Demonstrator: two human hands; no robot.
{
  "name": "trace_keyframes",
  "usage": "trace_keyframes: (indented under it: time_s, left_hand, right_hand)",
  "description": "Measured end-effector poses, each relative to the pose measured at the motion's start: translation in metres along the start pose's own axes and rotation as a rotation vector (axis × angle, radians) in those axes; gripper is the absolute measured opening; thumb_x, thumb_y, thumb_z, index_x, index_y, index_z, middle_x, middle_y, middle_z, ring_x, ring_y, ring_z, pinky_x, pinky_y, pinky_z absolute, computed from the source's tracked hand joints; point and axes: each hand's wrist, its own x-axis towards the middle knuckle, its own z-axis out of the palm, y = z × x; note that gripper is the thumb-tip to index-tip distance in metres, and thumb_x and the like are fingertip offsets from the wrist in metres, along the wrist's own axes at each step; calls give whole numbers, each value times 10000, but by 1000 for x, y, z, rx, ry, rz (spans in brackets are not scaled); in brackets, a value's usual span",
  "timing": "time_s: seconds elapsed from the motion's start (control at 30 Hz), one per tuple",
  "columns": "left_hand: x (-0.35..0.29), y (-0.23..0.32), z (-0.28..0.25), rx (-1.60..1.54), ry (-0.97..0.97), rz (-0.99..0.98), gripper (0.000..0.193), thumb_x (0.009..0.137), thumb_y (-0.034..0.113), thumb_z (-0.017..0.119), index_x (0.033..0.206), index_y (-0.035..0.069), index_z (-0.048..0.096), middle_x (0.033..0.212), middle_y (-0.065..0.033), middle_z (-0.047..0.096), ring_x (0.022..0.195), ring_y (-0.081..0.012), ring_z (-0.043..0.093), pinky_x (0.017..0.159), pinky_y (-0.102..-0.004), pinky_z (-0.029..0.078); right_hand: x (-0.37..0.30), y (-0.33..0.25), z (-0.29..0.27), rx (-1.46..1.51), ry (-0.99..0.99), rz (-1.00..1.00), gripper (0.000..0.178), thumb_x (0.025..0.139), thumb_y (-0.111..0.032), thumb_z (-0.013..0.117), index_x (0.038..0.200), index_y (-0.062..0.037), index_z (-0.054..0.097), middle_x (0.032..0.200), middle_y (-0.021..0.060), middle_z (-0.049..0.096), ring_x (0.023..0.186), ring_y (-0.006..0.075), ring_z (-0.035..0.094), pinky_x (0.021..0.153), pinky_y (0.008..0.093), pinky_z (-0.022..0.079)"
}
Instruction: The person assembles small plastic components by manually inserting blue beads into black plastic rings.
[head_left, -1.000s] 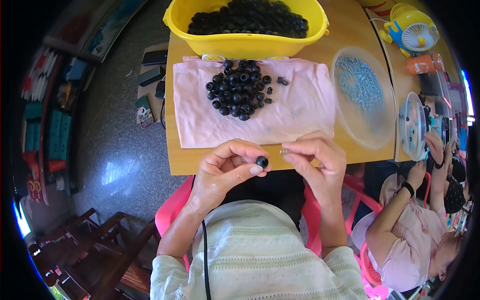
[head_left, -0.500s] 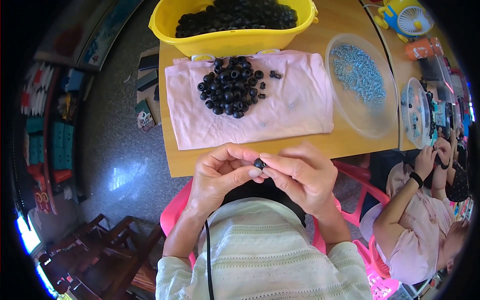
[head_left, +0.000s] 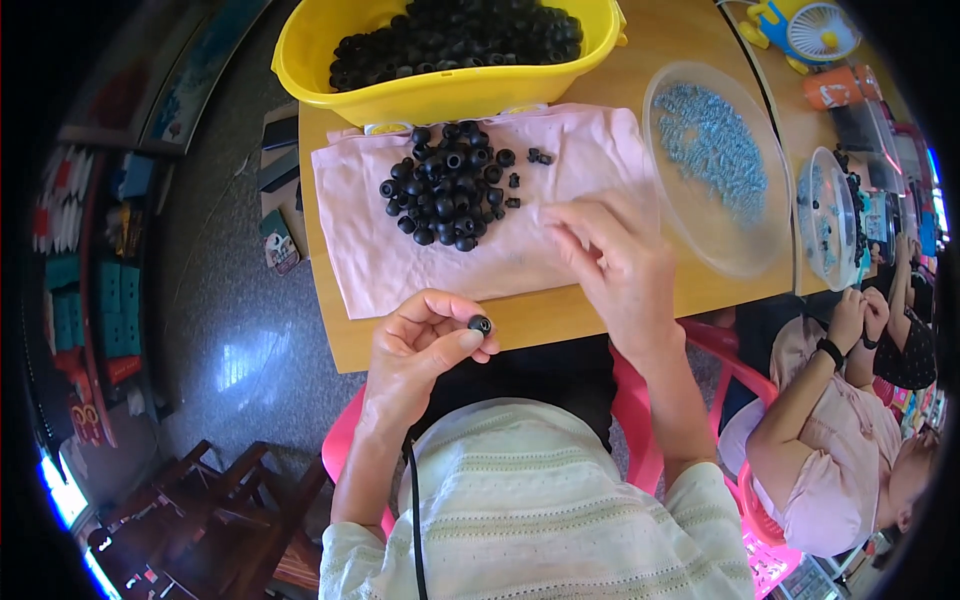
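Between thumb and fingertips, my left hand [head_left: 418, 345] holds a small round black bead-like part [head_left: 481, 325]; an opening with something pale inside shows on it. My right hand [head_left: 625, 265] is above the right half of a folded pink cloth [head_left: 375, 275]. Its fingers reach left, slightly blurred and apart, and nothing shows between them. On the cloth lies a pile of similar round black parts [head_left: 445, 190], many with holes. Several smaller black spool-shaped pieces [head_left: 514, 181] lie at the pile's right side.
A yellow tub [head_left: 450, 88] full of black parts stands beyond the cloth. Right of it is a clear oval tray [head_left: 690, 240] of small light-blue pieces. Farther right are another clear tray [head_left: 812, 240], a toy-like fan [head_left: 818, 32] and a co-worker's hands [head_left: 860, 315].
My right hand has let go of the black part and moved up and right over the cloth. My left hand keeps the part and has shifted slightly left.
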Motion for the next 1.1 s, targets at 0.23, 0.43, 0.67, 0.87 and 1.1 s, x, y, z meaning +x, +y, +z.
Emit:
trace_keyframes:
  time_s: [0.23, 0.43, 0.67, 0.87, 1.1]
  left_hand:
    - [2, 4, 11, 12, -20, 5, 179, 812, -24, 656, 970, -19, 571, 902, -131, 653, 784, -198, 667, 697, -300, 557]
    - [3, 2, 10, -32, -100, 2, 183, 848, -39, 646, 1018, -16, 583, 979, -116, 647, 887, -187, 661, 765, -291, 553]
    - [2, 5, 14, -33, -116, 92, 165, 866, -56, 611, 1022, -19, 569, 1010, -141, 651, 929, -205, 664, 790, -303, 559]
    - [-2, 10, 28, -32, -143, 65, 182, 863, -45, 623, 1038, -39, 575, 975, -143, 657, 880, -209, 677, 777, -302, 564]
    - [-8, 7, 33, -15, -154, 90, 174, 860, -35, 630, 1029, -41, 586, 943, -148, 664, 862, -205, 680, 762, -295, 565]
  right_hand:
    - [26, 1, 14, -214, -30, -126, 138, 728, -41, 717, 852, -67, 664, 808, 41, 606, 746, 215, 613, 631, 321, 490]
    - [24, 3, 14, -213, -77, -115, 114, 751, -43, 684, 859, -55, 650, 841, 54, 610, 784, 209, 621, 660, 317, 509]
    - [-4, -27, -21, 469, -185, 173, 145, 774, 52, 688, 897, -12, 643, 885, 59, 666, 740, 111, 660, 591, 235, 549]
    - [-20, -30, -34, 693, -251, 169, 151, 787, 76, 669, 930, 38, 641, 934, 134, 639, 746, 136, 637, 609, 215, 542]
    - [-25, -36, -45, 687, -244, 104, 161, 762, 87, 680, 913, 36, 662, 932, 130, 641, 737, 128, 636, 613, 216, 530]
